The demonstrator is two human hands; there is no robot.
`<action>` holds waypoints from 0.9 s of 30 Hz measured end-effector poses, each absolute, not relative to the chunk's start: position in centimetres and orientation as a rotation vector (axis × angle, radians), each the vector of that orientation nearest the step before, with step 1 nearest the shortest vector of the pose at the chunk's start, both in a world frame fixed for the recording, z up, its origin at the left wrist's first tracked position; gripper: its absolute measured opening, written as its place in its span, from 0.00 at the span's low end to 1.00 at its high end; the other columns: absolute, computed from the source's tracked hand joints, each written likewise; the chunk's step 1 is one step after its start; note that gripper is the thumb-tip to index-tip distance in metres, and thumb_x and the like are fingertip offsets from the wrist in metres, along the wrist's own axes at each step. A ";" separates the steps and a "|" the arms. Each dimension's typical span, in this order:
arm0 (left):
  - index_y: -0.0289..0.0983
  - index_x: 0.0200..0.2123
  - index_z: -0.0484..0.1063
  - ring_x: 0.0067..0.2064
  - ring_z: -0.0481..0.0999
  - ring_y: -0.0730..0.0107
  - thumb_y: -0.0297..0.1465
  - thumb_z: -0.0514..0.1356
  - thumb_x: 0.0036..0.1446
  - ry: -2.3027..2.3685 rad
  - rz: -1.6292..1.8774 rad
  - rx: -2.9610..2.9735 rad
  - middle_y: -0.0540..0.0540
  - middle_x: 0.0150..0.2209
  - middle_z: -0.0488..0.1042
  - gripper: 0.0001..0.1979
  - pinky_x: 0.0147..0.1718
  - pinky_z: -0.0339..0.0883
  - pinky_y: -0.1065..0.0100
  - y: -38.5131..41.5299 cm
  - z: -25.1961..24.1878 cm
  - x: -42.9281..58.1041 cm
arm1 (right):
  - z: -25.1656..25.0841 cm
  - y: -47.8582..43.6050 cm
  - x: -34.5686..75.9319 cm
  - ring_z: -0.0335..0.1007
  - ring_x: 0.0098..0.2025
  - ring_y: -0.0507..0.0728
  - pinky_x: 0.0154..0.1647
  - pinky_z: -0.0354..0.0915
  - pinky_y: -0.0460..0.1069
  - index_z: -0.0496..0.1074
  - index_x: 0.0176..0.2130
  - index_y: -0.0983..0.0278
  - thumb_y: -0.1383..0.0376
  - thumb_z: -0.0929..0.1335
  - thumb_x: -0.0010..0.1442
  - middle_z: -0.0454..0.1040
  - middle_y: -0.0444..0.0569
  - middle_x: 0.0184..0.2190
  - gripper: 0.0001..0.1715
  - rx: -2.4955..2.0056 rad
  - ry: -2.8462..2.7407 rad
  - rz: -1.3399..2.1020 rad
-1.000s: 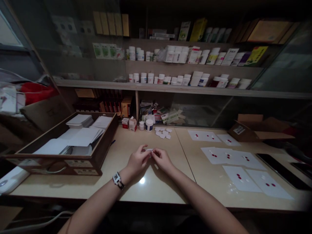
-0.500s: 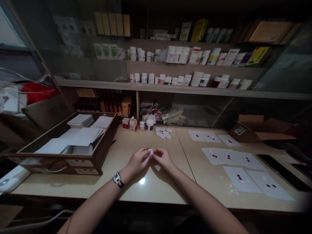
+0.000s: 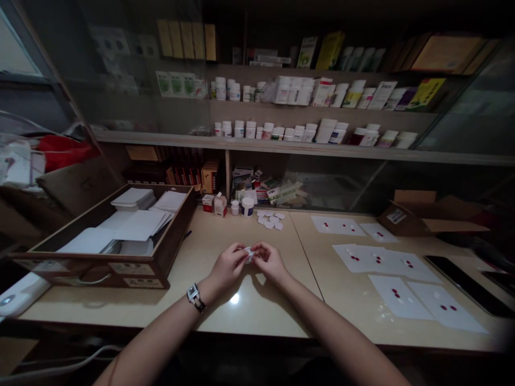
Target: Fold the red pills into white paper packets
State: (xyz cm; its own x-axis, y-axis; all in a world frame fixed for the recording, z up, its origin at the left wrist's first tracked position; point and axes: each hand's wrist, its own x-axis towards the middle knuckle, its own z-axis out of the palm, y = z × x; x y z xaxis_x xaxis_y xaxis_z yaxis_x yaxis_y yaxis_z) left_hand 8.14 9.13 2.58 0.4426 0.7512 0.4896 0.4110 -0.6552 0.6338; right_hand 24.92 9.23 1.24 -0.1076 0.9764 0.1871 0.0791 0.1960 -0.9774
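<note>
Above the middle of the table, my left hand (image 3: 230, 266) and my right hand (image 3: 271, 262) meet, fingertips closed on a small folded white paper packet (image 3: 249, 254) between them. The fingers cover much of the packet. Behind them lies a group of folded paper packets (image 3: 270, 220). To the right, several white paper sheets (image 3: 420, 308) are spread out with red tablets (image 3: 395, 292) and white tablets on them.
A wooden drawer (image 3: 161, 271) of white paper stacks stands at the left. At the back are a white jar (image 3: 247, 207), a small bottle (image 3: 235, 208) and small boxes (image 3: 220, 205). A black phone (image 3: 466, 284) and an open carton (image 3: 402, 217) are at the right.
My fingers have shifted slightly on the paper packet, and more of it shows between them. The other things lie as before.
</note>
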 end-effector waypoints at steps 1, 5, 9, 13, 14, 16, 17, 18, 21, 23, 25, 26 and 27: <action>0.37 0.40 0.74 0.42 0.72 0.67 0.26 0.53 0.60 0.977 1.079 2.282 0.42 0.42 0.70 0.10 0.43 0.68 0.65 9.1 2.6 8.1 | 1.3 9.2 24.9 0.70 0.29 0.53 0.32 0.66 0.48 0.68 0.33 0.64 0.67 0.68 0.47 0.73 0.48 0.29 0.10 -1.074 -1.451 1.074; 0.37 0.41 0.73 0.43 0.70 0.66 0.25 0.51 0.60 0.998 1.094 2.259 0.41 0.42 0.68 0.12 0.44 0.67 0.63 9.3 2.4 8.2 | 1.7 8.7 24.9 0.72 0.34 0.54 0.37 0.68 0.50 0.70 0.36 0.64 0.68 0.68 0.50 0.75 0.50 0.33 0.10 -1.039 -1.595 0.988; 0.36 0.41 0.71 0.43 0.70 0.66 0.25 0.49 0.61 0.986 1.078 2.237 0.41 0.42 0.67 0.11 0.45 0.67 0.63 9.4 2.2 8.4 | 2.1 8.4 24.9 0.72 0.35 0.55 0.38 0.67 0.49 0.73 0.37 0.65 0.66 0.67 0.55 0.76 0.51 0.34 0.08 -1.075 -1.731 0.921; 0.36 0.39 0.69 0.46 0.69 0.64 0.25 0.51 0.60 1.009 1.054 2.263 0.40 0.45 0.65 0.08 0.48 0.66 0.61 9.3 2.4 8.2 | 2.1 8.6 25.1 0.71 0.33 0.54 0.36 0.65 0.48 0.73 0.34 0.65 0.66 0.65 0.57 0.76 0.50 0.31 0.07 -1.122 -1.762 0.884; 0.36 0.40 0.69 0.47 0.68 0.64 0.25 0.52 0.59 1.016 1.042 2.273 0.40 0.46 0.65 0.08 0.48 0.65 0.61 9.3 2.5 8.1 | 2.1 8.7 25.2 0.71 0.32 0.54 0.36 0.65 0.48 0.73 0.33 0.65 0.67 0.65 0.57 0.76 0.49 0.31 0.07 -1.122 -1.762 0.872; 0.36 0.41 0.68 0.47 0.69 0.64 0.25 0.52 0.59 1.016 0.999 2.293 0.40 0.47 0.65 0.08 0.48 0.65 0.61 9.4 2.7 8.0 | 1.9 8.9 25.3 0.70 0.31 0.54 0.35 0.64 0.47 0.72 0.32 0.65 0.67 0.65 0.57 0.75 0.48 0.30 0.06 -1.124 -1.770 0.840; 0.37 0.41 0.68 0.46 0.70 0.64 0.25 0.52 0.59 1.012 0.969 2.302 0.40 0.46 0.66 0.09 0.47 0.66 0.62 9.4 2.8 8.0 | 1.8 9.0 25.4 0.70 0.31 0.53 0.35 0.64 0.47 0.72 0.32 0.65 0.68 0.65 0.57 0.75 0.48 0.29 0.05 -1.127 -1.781 0.825; 0.37 0.41 0.69 0.44 0.70 0.65 0.25 0.52 0.59 1.011 0.946 2.308 0.41 0.45 0.67 0.08 0.45 0.66 0.63 9.5 2.8 7.9 | 1.8 9.0 25.4 0.70 0.31 0.53 0.35 0.64 0.47 0.72 0.32 0.65 0.68 0.65 0.57 0.75 0.48 0.29 0.05 -1.132 -1.797 0.812; 0.36 0.37 0.69 0.40 0.71 0.67 0.26 0.51 0.60 1.028 0.926 2.315 0.43 0.40 0.68 0.08 0.41 0.67 0.65 9.6 2.6 7.9 | 1.7 9.0 25.4 0.70 0.31 0.53 0.35 0.64 0.47 0.72 0.32 0.65 0.69 0.65 0.57 0.76 0.48 0.30 0.05 -1.142 -1.842 0.781; 0.36 0.34 0.69 0.38 0.70 0.68 0.26 0.50 0.60 1.045 0.929 2.309 0.43 0.38 0.68 0.08 0.40 0.67 0.66 9.7 2.4 7.9 | 1.8 8.9 25.2 0.70 0.31 0.53 0.35 0.64 0.47 0.73 0.33 0.64 0.70 0.65 0.57 0.76 0.48 0.31 0.06 -1.145 -1.873 0.750; 0.35 0.32 0.68 0.38 0.70 0.68 0.25 0.50 0.60 1.056 0.929 2.295 0.44 0.37 0.68 0.08 0.39 0.67 0.66 9.7 2.3 7.9 | 2.1 8.6 25.1 0.70 0.32 0.54 0.36 0.64 0.48 0.73 0.33 0.64 0.70 0.65 0.57 0.76 0.48 0.31 0.07 -1.160 -1.921 0.692; 0.35 0.32 0.68 0.37 0.70 0.68 0.25 0.50 0.60 1.054 0.927 2.288 0.44 0.37 0.67 0.08 0.39 0.67 0.67 9.7 2.3 7.9 | 2.3 8.5 25.0 0.70 0.33 0.54 0.37 0.64 0.48 0.73 0.34 0.64 0.70 0.65 0.57 0.76 0.48 0.32 0.07 -1.167 -1.951 0.659; 0.35 0.33 0.68 0.37 0.70 0.68 0.25 0.51 0.60 1.048 0.926 2.281 0.44 0.37 0.67 0.07 0.39 0.67 0.67 9.7 2.3 7.9 | 2.5 8.3 25.0 0.71 0.34 0.55 0.38 0.64 0.48 0.74 0.36 0.63 0.71 0.65 0.56 0.76 0.49 0.34 0.08 -1.170 -1.982 0.628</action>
State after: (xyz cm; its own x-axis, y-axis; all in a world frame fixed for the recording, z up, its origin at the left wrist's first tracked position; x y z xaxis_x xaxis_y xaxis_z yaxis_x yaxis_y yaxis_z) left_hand 7.89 9.74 2.27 0.4828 0.7877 0.3827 0.4770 -0.6030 0.6394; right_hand 24.97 8.34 2.55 -0.3119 0.8847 0.3465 0.5233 0.4643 -0.7145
